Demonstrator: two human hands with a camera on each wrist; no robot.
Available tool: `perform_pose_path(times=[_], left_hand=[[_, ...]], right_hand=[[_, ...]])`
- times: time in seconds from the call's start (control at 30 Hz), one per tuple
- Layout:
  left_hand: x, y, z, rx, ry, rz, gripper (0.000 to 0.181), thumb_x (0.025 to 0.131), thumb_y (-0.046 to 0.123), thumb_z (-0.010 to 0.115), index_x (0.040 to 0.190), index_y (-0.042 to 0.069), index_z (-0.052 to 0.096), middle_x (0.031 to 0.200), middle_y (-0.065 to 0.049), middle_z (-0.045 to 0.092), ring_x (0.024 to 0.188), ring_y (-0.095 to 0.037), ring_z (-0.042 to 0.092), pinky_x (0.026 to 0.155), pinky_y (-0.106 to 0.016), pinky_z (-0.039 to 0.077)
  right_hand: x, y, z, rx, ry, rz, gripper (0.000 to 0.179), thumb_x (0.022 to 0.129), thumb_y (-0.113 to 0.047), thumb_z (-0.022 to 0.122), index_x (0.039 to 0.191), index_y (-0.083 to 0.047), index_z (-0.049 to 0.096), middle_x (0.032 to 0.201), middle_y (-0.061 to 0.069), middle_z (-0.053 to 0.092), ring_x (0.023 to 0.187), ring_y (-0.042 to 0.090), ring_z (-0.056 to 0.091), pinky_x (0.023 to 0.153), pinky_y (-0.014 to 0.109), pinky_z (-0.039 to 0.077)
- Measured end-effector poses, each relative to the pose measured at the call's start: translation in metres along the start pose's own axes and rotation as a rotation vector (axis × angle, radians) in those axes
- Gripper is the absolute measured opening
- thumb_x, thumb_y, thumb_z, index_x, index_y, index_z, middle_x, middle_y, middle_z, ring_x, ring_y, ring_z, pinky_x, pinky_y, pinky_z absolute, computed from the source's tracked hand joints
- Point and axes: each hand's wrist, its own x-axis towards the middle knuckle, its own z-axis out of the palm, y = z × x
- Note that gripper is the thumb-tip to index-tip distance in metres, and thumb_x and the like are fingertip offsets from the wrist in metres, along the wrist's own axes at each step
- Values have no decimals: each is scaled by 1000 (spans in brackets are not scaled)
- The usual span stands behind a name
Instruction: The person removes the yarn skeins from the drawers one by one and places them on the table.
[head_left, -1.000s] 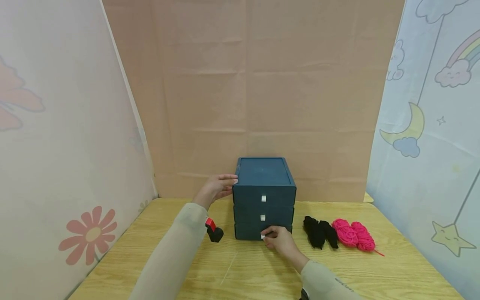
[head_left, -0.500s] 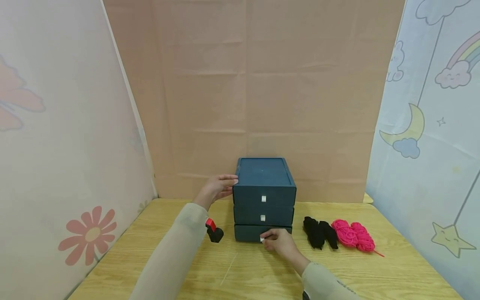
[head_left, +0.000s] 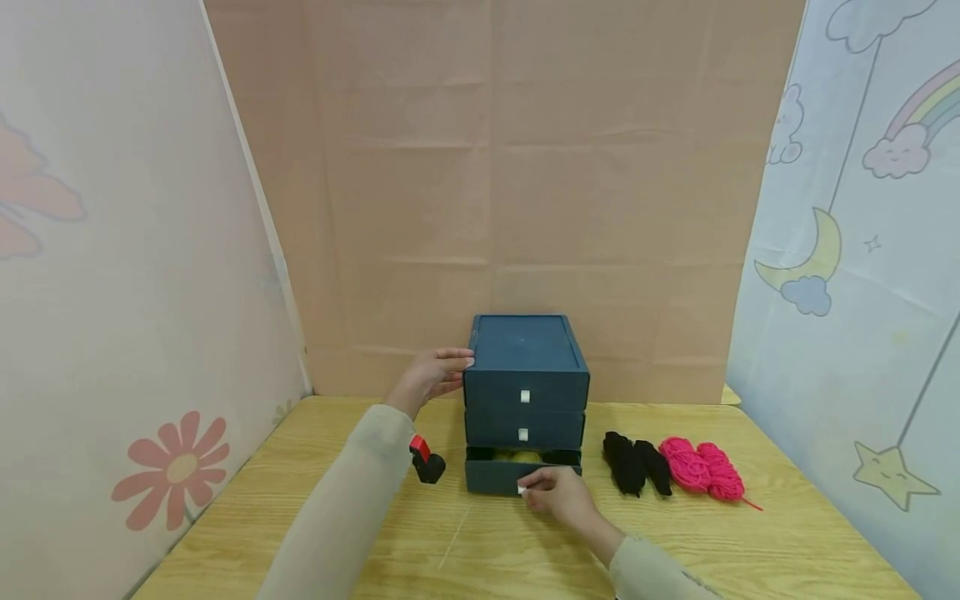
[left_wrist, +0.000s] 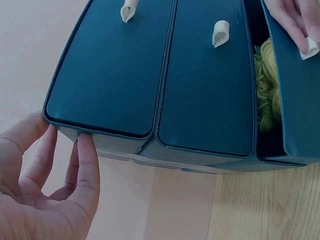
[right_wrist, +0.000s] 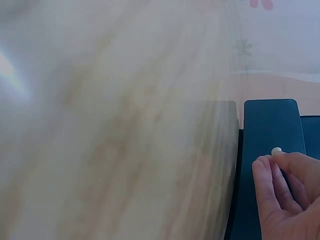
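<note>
A dark blue three-drawer cabinet (head_left: 525,343) stands on the table, its bottom drawer (head_left: 491,477) pulled partway out. My right hand (head_left: 561,500) pinches the small white pull tab (left_wrist: 311,48) on that drawer's front, between thumb and fingers. Inside the drawer lies yellow and green yarn (left_wrist: 270,80), only partly visible. At the cabinet's upper left front corner rests my left hand (head_left: 432,377), its fingertips touching the top edge and side with fairly straight fingers. The top drawer (left_wrist: 112,65) and middle drawer (left_wrist: 210,90) are closed, each with a white tab.
To the cabinet's right lie black yarn (head_left: 624,463) and a bright pink yarn skein (head_left: 702,468) on the wooden table (head_left: 315,500). A brown-pink backdrop (head_left: 405,208) rises behind. Patterned sheets hang at left and right. A black and red wrist device (head_left: 428,461) sits by the left sleeve.
The bottom drawer has slid out toward me with my right hand on its tab, and yarn inside has come into view. My left hand stays at the cabinet's corner.
</note>
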Motion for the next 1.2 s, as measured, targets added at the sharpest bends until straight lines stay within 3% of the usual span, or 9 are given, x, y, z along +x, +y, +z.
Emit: perform_pose_path(times=[0.23, 0.83, 1.2], left_hand=[[1, -1, 0, -12, -9, 6, 28, 85, 16, 67, 112, 12, 66, 107, -7, 59, 82, -18, 56, 87, -33, 50], [1, -1, 0, -7, -5, 9, 28, 85, 17, 67, 113, 12, 66, 108, -8, 59, 86, -20, 57, 90, -35, 48], [2, -1, -1, 1, -1, 6, 26, 86, 17, 67, 111, 11, 67, 103, -7, 60, 83, -18, 58, 84, -30, 51]], right_hand=[[-12, -1, -2, 26, -53, 14, 21, 83, -7, 67, 101, 3, 68, 90, 16, 68, 76, 23, 65, 64, 34, 55], [-42, -2, 2, 30, -107, 50, 19, 80, -9, 71, 96, 1, 71, 90, 13, 69, 73, 17, 66, 63, 31, 56], [-55, -3, 5, 35, -130, 73, 15, 81, -7, 69, 94, 2, 71, 90, 11, 70, 72, 13, 64, 63, 29, 56]])
